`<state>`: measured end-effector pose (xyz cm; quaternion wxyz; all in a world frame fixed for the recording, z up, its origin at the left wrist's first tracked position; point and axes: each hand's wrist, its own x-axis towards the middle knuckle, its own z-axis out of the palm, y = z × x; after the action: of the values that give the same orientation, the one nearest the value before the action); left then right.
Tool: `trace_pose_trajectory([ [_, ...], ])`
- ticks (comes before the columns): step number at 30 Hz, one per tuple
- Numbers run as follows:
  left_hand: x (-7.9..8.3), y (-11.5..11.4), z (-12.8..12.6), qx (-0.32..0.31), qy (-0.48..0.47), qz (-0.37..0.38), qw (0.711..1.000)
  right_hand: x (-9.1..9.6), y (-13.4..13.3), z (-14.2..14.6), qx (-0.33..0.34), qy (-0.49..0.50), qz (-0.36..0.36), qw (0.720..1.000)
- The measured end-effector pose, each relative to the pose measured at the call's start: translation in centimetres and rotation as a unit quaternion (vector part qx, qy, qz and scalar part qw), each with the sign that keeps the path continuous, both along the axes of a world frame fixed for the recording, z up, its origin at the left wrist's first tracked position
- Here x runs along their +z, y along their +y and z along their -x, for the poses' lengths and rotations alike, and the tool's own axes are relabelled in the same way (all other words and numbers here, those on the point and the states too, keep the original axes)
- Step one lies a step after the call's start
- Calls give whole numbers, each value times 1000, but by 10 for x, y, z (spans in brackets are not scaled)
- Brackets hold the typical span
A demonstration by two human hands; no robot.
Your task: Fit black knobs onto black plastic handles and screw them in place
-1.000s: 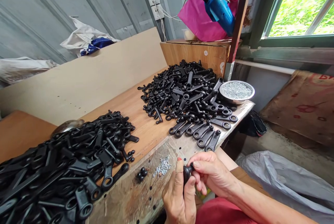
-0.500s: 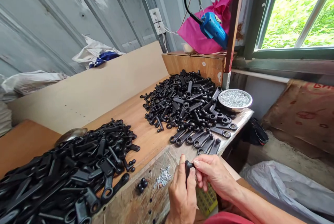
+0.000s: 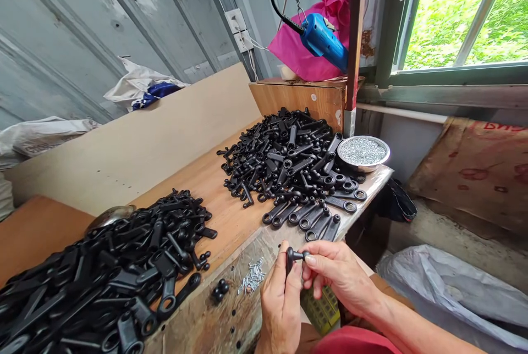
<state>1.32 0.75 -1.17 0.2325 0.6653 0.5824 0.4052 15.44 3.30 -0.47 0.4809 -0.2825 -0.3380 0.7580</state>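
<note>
My left hand [image 3: 281,296] is closed around a black plastic crank handle [image 3: 290,260], whose flat arm is mostly hidden by the fingers. The handle's round end and a short black stem point towards my right hand [image 3: 332,271]. Thumb and fingers of that hand pinch the small rounded knob [image 3: 306,255] at the stem's tip. Just beyond the hands lies a row of matching crank handles [image 3: 300,214], ring ends facing me. Left of my left hand are a loose scatter of small silver screws [image 3: 252,277] and several black balls [image 3: 220,289] on the worn table edge.
A large heap of black handles [image 3: 280,148] covers the back of the table, another heap [image 3: 124,271] the left. A metal bowl of screws [image 3: 363,153] stands at the right edge. A blue electric screwdriver [image 3: 324,42] hangs from a spring beside a reddish post [image 3: 355,35].
The right hand has drawn slightly away from the left, so more of the stem and the knob shows between them. The view has shifted a little.
</note>
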Motion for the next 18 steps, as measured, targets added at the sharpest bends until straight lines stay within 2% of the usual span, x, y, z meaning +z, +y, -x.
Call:
trace_pose_trajectory([
  [4,-2,-6,1,-5,29,-36,999,0,0,-4,17,-81,-63,995],
  [7,-3,-10,0,-7,46,-92,995,-1,-1,-8,16,-156,-130,979],
  [10,-1,-17,-5,-6,17,-112,994,-2,-3,-13,-2,-221,-226,949],
  [13,0,-23,-9,11,-37,-74,996,-4,-6,-15,-18,-268,-299,916],
  [15,-1,-21,-11,10,-80,-26,996,-7,-6,-9,-27,-267,-286,920],
  [18,-7,-6,-13,56,-216,73,972,-17,-3,8,-35,-190,-175,965],
])
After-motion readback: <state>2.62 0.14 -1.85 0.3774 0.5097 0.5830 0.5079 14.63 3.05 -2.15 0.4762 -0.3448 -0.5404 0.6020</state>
